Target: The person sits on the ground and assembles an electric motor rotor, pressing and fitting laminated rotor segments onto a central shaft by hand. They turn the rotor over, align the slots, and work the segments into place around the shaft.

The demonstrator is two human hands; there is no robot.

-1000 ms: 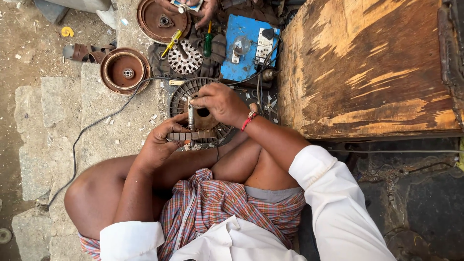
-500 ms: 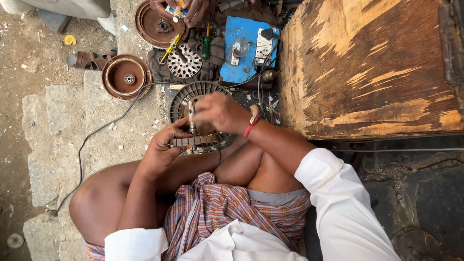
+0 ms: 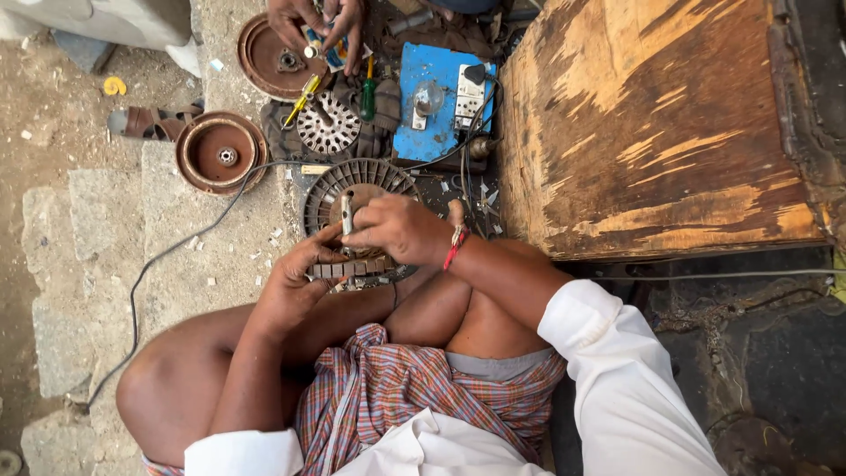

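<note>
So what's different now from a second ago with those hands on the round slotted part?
Little changed. The right hand keeps its small metal tool upright on the round slotted part, and the left hand still steadies it from below. Another person's hands remain over the brown disc.

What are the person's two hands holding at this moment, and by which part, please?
The right hand grips a small metal tool by its upper end; the left hand steadies the round slotted stator at its near rim.

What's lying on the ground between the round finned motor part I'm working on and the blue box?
In the head view, black cables run between the finned motor part and the blue box, over small scattered debris.
</note>
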